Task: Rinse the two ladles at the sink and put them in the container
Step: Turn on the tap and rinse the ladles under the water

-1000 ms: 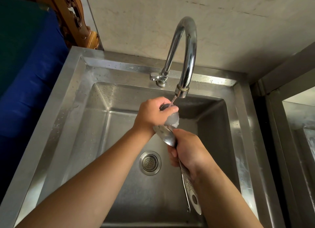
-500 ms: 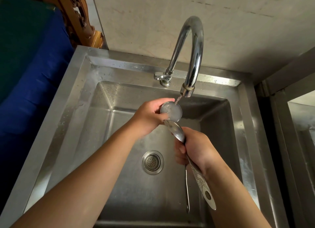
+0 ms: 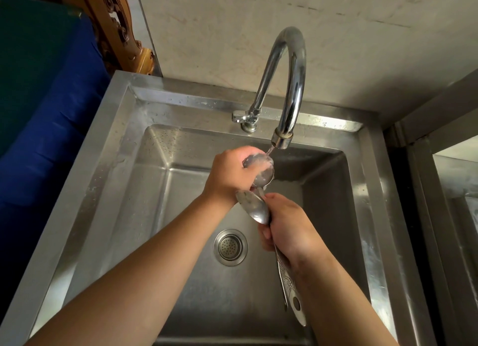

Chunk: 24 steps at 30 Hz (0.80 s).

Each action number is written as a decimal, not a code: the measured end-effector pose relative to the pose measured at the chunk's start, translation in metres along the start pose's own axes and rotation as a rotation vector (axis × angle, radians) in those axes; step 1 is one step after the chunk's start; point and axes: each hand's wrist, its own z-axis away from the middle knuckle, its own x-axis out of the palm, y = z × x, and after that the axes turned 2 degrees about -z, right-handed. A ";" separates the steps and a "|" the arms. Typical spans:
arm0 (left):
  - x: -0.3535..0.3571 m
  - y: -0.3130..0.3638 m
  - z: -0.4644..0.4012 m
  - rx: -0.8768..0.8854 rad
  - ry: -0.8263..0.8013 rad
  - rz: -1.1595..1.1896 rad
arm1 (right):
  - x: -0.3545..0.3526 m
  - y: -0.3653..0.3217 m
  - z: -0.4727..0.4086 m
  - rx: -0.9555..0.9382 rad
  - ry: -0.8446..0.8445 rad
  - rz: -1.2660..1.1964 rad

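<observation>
Two steel ladles are held together over the steel sink (image 3: 121,169). My right hand (image 3: 287,226) grips both handles, which run down past my wrist; one patterned handle end (image 3: 294,301) shows a hole. The upper ladle's bowl (image 3: 261,169) sits under the faucet spout (image 3: 283,138), and a thin stream of water falls onto it. My left hand (image 3: 230,175) wraps around that bowl from the left, fingers curled on it. The lower ladle's bowl (image 3: 252,207) lies just below, between my two hands.
The drain strainer (image 3: 230,247) sits in the middle of the basin floor. The faucet lever (image 3: 239,116) is on the back ledge. A blue cloth-covered surface (image 3: 46,128) lies left of the sink, a carved wooden piece (image 3: 121,35) behind it. A second steel unit (image 3: 450,216) stands on the right.
My left hand has shifted on the upper ladle's bowl, rubbing it under the stream. The ladles have tilted slightly and the camera moved a little.
</observation>
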 end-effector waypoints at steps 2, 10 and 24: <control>-0.001 0.005 -0.003 0.025 0.013 0.023 | 0.000 0.000 0.000 -0.027 0.008 -0.021; -0.017 0.006 -0.003 -0.176 -0.209 0.354 | -0.006 -0.001 -0.004 -0.036 0.010 -0.009; -0.012 -0.009 0.013 -0.233 -0.266 0.542 | -0.005 0.002 0.000 0.004 -0.030 0.003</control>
